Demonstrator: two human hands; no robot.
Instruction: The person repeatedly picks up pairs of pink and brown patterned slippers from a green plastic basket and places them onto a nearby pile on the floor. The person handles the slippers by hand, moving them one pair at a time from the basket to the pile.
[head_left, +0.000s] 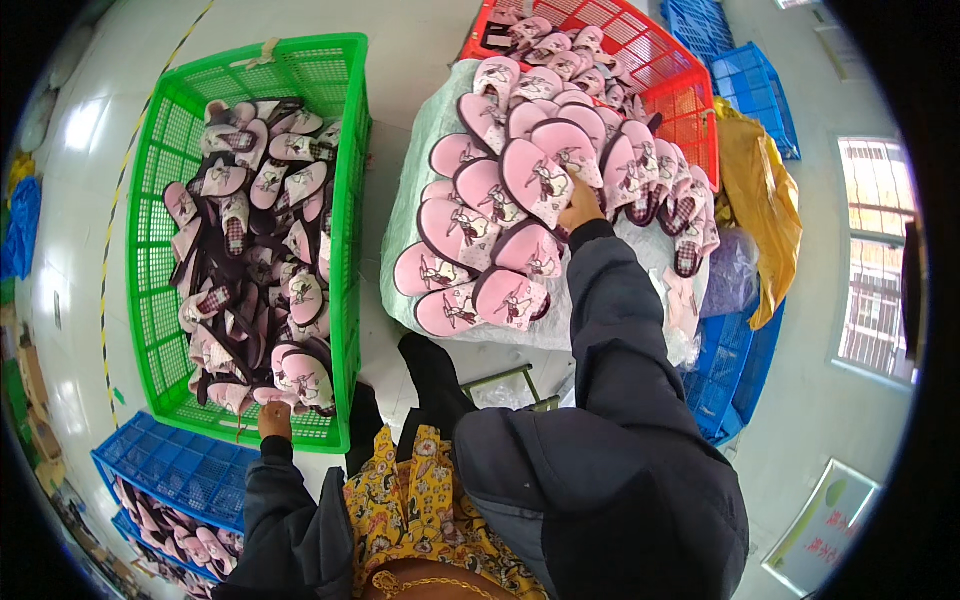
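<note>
My right hand [580, 208] is closed on the open end of a pink slipper [535, 185] with a printed animal figure. That slipper lies on a spread of overlapping pink slippers [455, 232] with dark soles, on a pale wrapped surface [425, 130]. Another pink slipper [568, 148] touches the same hand. At the near end of a green crate [345, 250], my left hand [275, 420] is closed at the edge of a pink slipper [275, 396]; its fingertips are partly hidden. Many jumbled slippers [270, 185] fill the crate, some showing checked linings.
A red crate [685, 110] with more slippers stands behind the spread. Blue crates [180, 470] are stacked at the lower left, others [755, 95] at the far right. Yellow sheeting [765, 200] and a purple bag [732, 270] lie right. A small green-framed stool [510, 385] is near my legs.
</note>
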